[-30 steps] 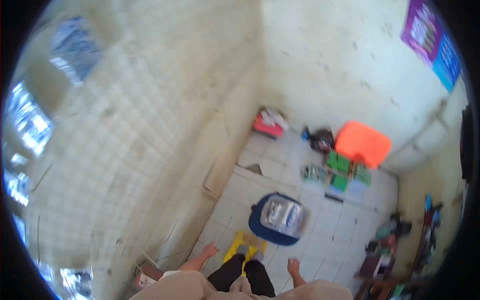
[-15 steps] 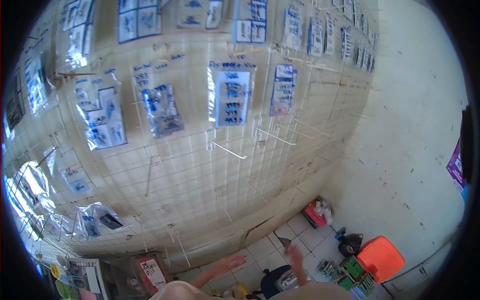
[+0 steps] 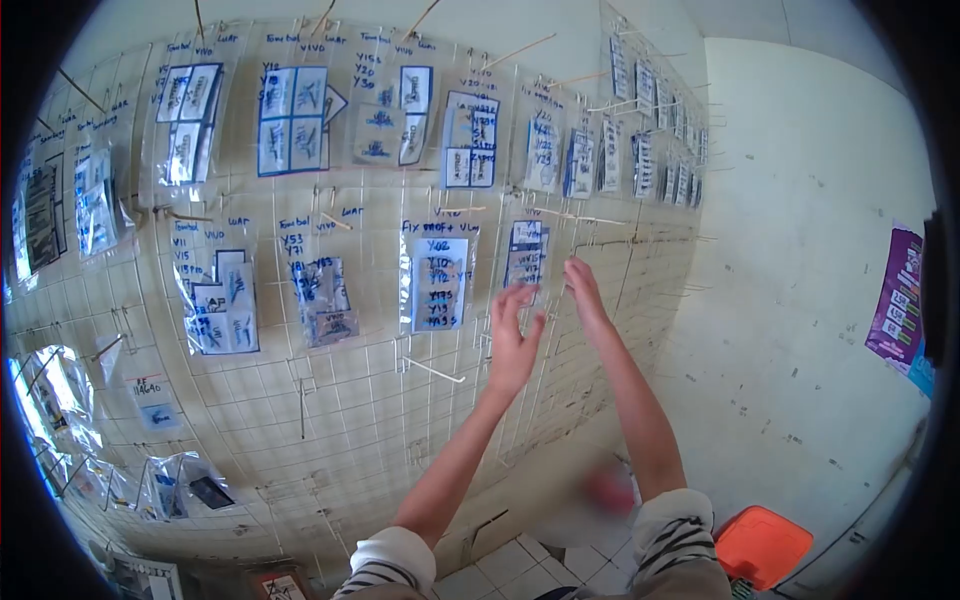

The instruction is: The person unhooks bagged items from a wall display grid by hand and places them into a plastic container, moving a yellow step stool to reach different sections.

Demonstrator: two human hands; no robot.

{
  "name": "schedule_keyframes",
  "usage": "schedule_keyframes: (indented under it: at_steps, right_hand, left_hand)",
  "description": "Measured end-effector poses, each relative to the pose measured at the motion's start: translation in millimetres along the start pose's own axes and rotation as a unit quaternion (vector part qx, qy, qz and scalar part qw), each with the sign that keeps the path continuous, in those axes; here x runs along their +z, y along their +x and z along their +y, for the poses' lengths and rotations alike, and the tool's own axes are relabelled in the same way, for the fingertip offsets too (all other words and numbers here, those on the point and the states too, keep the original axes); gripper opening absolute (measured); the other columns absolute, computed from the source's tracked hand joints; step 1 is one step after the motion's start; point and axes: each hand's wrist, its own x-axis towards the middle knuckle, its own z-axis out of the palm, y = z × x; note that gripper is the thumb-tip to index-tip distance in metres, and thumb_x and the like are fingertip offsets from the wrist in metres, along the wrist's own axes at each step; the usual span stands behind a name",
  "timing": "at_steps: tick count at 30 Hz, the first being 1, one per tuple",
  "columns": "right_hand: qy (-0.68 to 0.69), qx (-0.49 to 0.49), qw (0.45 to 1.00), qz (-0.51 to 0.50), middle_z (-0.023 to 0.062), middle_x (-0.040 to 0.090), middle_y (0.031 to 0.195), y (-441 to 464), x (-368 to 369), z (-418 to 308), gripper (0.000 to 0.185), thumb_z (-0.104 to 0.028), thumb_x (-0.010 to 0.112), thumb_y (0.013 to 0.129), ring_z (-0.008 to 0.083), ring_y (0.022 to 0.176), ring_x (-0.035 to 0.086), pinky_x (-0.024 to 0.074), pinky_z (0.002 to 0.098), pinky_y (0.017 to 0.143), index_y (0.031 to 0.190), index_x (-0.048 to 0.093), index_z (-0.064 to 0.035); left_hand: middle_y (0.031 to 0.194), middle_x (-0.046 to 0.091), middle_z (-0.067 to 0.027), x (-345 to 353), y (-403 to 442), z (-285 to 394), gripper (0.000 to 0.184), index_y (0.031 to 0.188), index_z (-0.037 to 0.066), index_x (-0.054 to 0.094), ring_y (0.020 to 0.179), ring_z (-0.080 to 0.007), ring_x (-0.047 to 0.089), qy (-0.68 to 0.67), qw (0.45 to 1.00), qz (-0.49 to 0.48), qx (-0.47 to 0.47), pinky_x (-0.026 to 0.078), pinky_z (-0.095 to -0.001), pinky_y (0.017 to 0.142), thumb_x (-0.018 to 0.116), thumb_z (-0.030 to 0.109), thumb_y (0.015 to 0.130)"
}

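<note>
My left hand (image 3: 513, 345) is raised in front of the wire wall grid, just below a small clear bag with blue-framed labels (image 3: 526, 250). Its fingers are bent and apart, with nothing visible between them. To the right of that bag is my right hand (image 3: 586, 292), also lifted, fingers bent and slightly apart and no object visible in it. Whether either hand touches the bag or the grid, I cannot tell. Left of my hands hangs a larger bag with handwritten model names (image 3: 438, 285). A bare hook (image 3: 435, 370) sticks out below it.
Several labelled bags hang on the grid (image 3: 380, 420), among them one with a four-part blue frame (image 3: 292, 120). Long metal hooks jut outward. A plain wall (image 3: 790, 260) stands at right with a purple poster (image 3: 893, 300). An orange lid (image 3: 765, 547) is low at right.
Both hands have risen from low over the floor to the hanging bags. The view has tilted upward, showing more of the upper rows. A dark pointed thing near my right hand no longer shows.
</note>
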Motion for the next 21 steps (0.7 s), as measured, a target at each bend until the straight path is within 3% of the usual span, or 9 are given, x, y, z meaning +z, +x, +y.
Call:
schedule_keyframes:
  at_steps: [4, 6, 10, 11, 12, 13, 15, 19, 21]
  right_hand:
    - [-0.059, 0.043, 0.997, 0.01, 0.0185, 0.043, 0.118, 45, 7, 23, 0.079, -0.045, 0.052, 0.077, 0.0225, 0.118, 0.03, 0.021, 0.0321, 0.097, 0.128, 0.014, 0.002]
    - [-0.047, 0.059, 0.997, 0.004, 0.0191, 0.044, 0.115, 53, 10, 18, 0.08, -0.045, 0.053, 0.076, 0.0223, 0.115, 0.034, 0.0225, 0.032, 0.096, 0.127, 0.015, 0.0025]
    - [-0.015, 0.054, 0.998, -0.021, 0.0153, 0.049, 0.106, 67, 11, 17, 0.079, -0.044, 0.056, 0.074, 0.0205, 0.103, 0.043, 0.0277, 0.032, 0.091, 0.126, 0.018, 0.0014]
    - [-0.004, 0.058, 0.998, 0.014, 0.0074, 0.054, 0.091, 70, 12, 19, 0.059, -0.038, 0.058, 0.075, 0.015, 0.088, 0.048, 0.0347, 0.0295, 0.081, 0.116, 0.036, -0.0002]
    - [-0.002, 0.062, 0.998, 0.014, 0.0074, 0.054, 0.091, 74, 10, 21, 0.059, -0.038, 0.058, 0.075, 0.015, 0.088, 0.048, 0.0347, 0.0295, 0.081, 0.116, 0.036, -0.0002]
    - [0.042, 0.068, 0.996, -0.027, 0.0048, 0.054, 0.086, 77, 5, 22, 0.046, -0.034, 0.057, 0.076, 0.0123, 0.083, 0.048, 0.0364, 0.0275, 0.076, 0.106, 0.043, -0.0017]
    - [0.131, 0.065, 0.988, -0.057, -0.0011, 0.053, 0.076, 75, 6, 18, 0.019, -0.024, 0.057, 0.078, 0.0059, 0.07, 0.047, 0.038, 0.0217, 0.064, 0.08, 0.053, -0.0062]
    - [0.177, 0.058, 0.981, -0.051, -0.0013, 0.053, 0.076, 66, 3, 3, 0.016, -0.023, 0.057, 0.078, 0.0062, 0.068, 0.048, 0.0394, 0.0214, 0.061, 0.08, 0.052, -0.0069]
    - [0.178, 0.08, 0.979, -0.054, -0.0015, 0.053, 0.076, 59, -1, -9, 0.015, -0.021, 0.057, 0.078, 0.007, 0.065, 0.05, 0.042, 0.0227, 0.058, 0.08, 0.051, -0.008]
  left_hand:
    - [0.11, 0.038, -0.0218, 27, 12, -60, 0.042, 0.112, 0.003, 0.04, 0.106, -0.0349, 0.037, 0.151, 0.986, 0.073, -0.008, 0.031, -0.0388, 0.09, 0.056, 0.01, 0.073]
    - [0.109, 0.038, -0.0242, 33, 13, -81, 0.051, 0.116, 0.002, 0.034, 0.105, -0.0366, 0.037, 0.217, 0.974, 0.063, -0.017, 0.031, -0.0396, 0.088, 0.058, 0.013, 0.072]
    - [0.107, 0.04, -0.0209, 36, 22, -101, 0.061, 0.121, 0.003, 0.025, 0.104, -0.0318, 0.04, 0.109, 0.992, 0.03, -0.058, 0.034, -0.0371, 0.087, 0.06, 0.014, 0.073]
    - [0.103, 0.042, -0.0191, 35, 24, -93, 0.058, 0.119, 0.001, 0.029, 0.098, -0.0294, 0.044, 0.08, 0.991, 0.027, -0.105, 0.037, -0.0358, 0.082, 0.06, 0.014, 0.072]
    - [0.099, 0.044, -0.0173, 35, 26, -89, 0.055, 0.117, 0.0, 0.032, 0.092, -0.0269, 0.047, 0.05, 0.987, 0.023, -0.152, 0.04, -0.0346, 0.077, 0.061, 0.014, 0.072]
    - [0.099, 0.044, -0.0173, 36, 26, -94, 0.055, 0.117, 0.0, 0.032, 0.092, -0.0269, 0.047, 0.053, 0.986, 0.022, -0.156, 0.04, -0.0346, 0.077, 0.061, 0.014, 0.072]
    - [0.09, 0.046, -0.0131, 37, 28, -101, 0.045, 0.11, -0.002, 0.041, 0.077, -0.0211, 0.049, 0.214, 0.975, 0.021, -0.049, 0.042, -0.0311, 0.065, 0.06, 0.012, 0.072]
    - [0.087, 0.045, -0.0108, 42, 32, -84, 0.035, 0.103, -0.003, 0.047, 0.068, -0.0172, 0.047, 0.156, 0.985, -0.007, -0.068, 0.042, -0.0276, 0.058, 0.059, 0.011, 0.074]
    - [0.089, 0.045, -0.01, 46, 30, -65, 0.036, 0.106, -0.002, 0.045, 0.066, -0.0149, 0.047, 0.053, 0.995, -0.011, -0.085, 0.041, -0.0262, 0.057, 0.058, 0.009, 0.074]
